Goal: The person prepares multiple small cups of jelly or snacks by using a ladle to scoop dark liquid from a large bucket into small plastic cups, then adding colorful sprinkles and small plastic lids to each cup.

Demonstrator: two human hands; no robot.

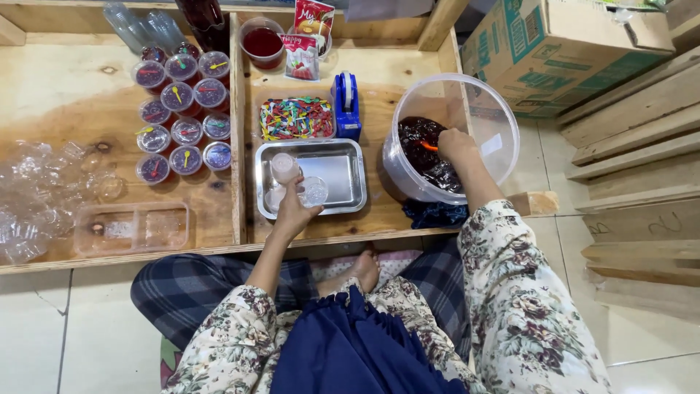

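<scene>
The left hand (293, 211) is closed around a small clear plastic cup (313, 191), held tilted just above the near edge of a steel tray (343, 171). The right hand (456, 144) is down inside a big translucent tub (496, 120), fingers wrapped on the orange handle of a spoon (429, 146) buried in dark red jelly (423, 149).

The cup looks thin-walled and very light, so it will dent under a hard squeeze. A gentle grip round its lower half, with the mouth left free, seems the safest hold. It may be slippery if any syrup has reached the outside. A second upturned cup (284, 168) stands in the tray at about 11 o'clock from the held one.

The jelly looks soft, wet and wobbly, likely to slide off a tipped spoon, so the spoon is best kept level and gripped high on its handle.

From the tray:
- At 12 o'clock sits a box of coloured plastic spoons (296, 118).
- At 1 o'clock stands a blue tape dispenser (346, 106).
- At 9 to 10 o'clock, across a wooden divider, filled and lidded cups (182, 102) cluster on the wooden counter (65, 95).
- Further toward 9 o'clock lies a heap of empty clear cups (36, 197).
</scene>
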